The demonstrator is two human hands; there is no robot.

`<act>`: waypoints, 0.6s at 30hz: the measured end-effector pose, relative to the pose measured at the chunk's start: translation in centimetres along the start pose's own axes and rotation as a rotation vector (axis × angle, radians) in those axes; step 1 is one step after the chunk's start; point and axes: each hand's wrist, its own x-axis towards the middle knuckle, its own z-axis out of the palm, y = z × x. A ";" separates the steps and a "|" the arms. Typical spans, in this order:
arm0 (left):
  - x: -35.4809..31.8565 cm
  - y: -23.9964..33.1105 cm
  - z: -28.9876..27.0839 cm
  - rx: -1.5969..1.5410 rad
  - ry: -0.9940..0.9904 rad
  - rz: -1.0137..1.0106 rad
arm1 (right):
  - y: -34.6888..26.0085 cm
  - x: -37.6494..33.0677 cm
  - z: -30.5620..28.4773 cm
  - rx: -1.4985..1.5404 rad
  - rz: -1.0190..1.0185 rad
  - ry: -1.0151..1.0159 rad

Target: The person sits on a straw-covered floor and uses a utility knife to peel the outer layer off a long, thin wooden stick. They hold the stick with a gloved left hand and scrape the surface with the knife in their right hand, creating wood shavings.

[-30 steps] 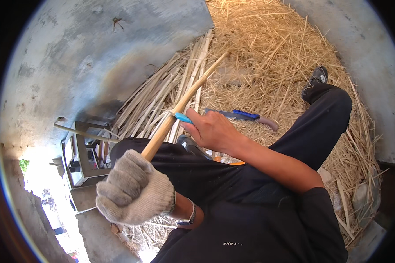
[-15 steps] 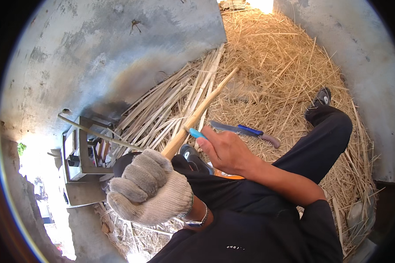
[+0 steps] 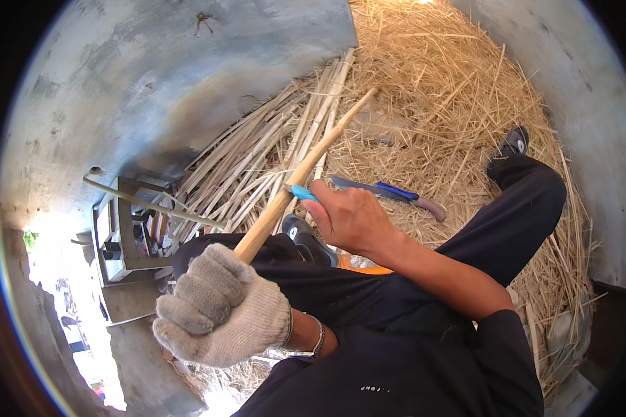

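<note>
wooden stick (image 3: 319,153) slants up and away from the person's lap, its far end above loose straw (image 3: 424,76), with a heap of pale split strips (image 3: 247,149) beneath and to its left. it is yellow-tan and mostly smooth, slightly knobbly, thick at the near end and narrowing to a darker tip. the left hand (image 3: 209,306), in a greyish knitted glove (image 3: 268,323), is closed in a fist around the thick end. the bare right hand (image 3: 355,219) has its fingers curled around a small blue tool (image 3: 304,193), partly hidden, whose front end meets the stick's side. a long-bladed knife (image 3: 362,186) lies on the straw just beyond.
</note>
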 end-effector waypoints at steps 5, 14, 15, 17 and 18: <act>1.7 0.0 -4.6 -0.057 -0.109 -0.073 | 3.2 0.6 2.0 -0.132 0.115 0.036; -0.9 -0.2 1.2 -0.026 -0.193 -0.009 | 2.2 -0.8 0.2 -0.134 0.356 -0.119; -0.6 -0.1 0.8 -0.021 -0.291 -0.021 | 2.9 -1.2 -0.5 -0.161 0.341 -0.124; 0.1 -0.1 -0.1 0.021 -0.464 -0.001 | 3.1 -1.6 -2.2 -0.180 0.387 -0.100; 0.2 0.0 -0.4 0.048 -0.491 0.001 | 2.6 -1.5 -3.2 -0.195 0.409 -0.089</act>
